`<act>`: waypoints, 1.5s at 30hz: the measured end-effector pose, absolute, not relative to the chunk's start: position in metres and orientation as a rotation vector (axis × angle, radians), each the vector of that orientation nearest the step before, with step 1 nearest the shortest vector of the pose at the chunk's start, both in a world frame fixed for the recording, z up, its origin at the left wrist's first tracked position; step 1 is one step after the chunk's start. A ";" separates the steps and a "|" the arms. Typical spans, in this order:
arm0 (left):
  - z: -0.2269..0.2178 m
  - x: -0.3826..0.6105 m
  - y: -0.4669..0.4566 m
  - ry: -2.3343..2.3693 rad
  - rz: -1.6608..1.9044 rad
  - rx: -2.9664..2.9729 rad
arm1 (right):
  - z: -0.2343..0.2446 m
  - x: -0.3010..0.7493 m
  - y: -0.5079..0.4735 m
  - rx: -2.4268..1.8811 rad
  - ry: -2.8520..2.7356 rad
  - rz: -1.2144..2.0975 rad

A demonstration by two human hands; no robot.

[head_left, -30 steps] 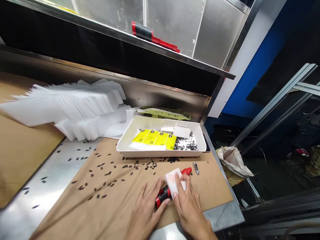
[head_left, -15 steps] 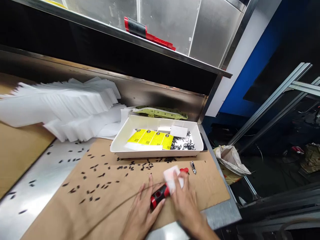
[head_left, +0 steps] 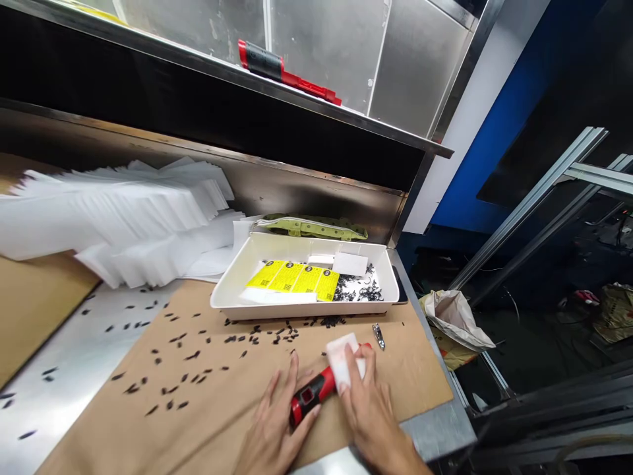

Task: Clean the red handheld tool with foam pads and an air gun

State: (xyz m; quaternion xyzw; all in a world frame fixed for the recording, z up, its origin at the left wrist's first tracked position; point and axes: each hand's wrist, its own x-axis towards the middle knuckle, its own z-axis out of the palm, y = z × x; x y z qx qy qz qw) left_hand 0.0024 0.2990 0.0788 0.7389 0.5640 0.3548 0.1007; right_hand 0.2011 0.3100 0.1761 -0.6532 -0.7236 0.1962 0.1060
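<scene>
Metal workbench point(head_left: 440, 429), partly covered by a brown cardboard sheet point(head_left: 420, 376). Foam-like white sheets point(head_left: 143, 211) are stacked loosely at far left. White plastic tray point(head_left: 301, 312) stands toward the back, containing yellow printed labels point(head_left: 294, 279) and black scraps. Left hand point(head_left: 277, 422): fingers spread, the near end of a red-and-black handheld tool point(head_left: 321, 386) held between them and the thumb. Right hand point(head_left: 370, 402): narrowed on a white pad point(head_left: 339, 359), which lies against the tool's farther part. Tool position: slantwise over the cardboard, in front of the tray. Nail clipper point(head_left: 378, 336) lies near the right hand, apart from it. Small black pieces point(head_left: 183, 404) are scattered across cardboard and metal.
</scene>
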 end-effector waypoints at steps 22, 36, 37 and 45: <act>0.104 0.005 0.295 1.362 1.087 2.030 | 0.189 0.192 0.313 -1.925 -2.189 0.608; 0.102 0.002 0.298 1.364 1.139 2.031 | 0.196 0.212 0.310 -1.870 -2.227 0.601; 0.103 0.001 0.298 1.378 1.125 2.041 | 0.196 0.214 0.311 -1.890 -2.212 0.593; 0.106 0.004 0.303 1.451 1.130 1.981 | 0.190 0.226 0.312 -1.930 -2.069 0.444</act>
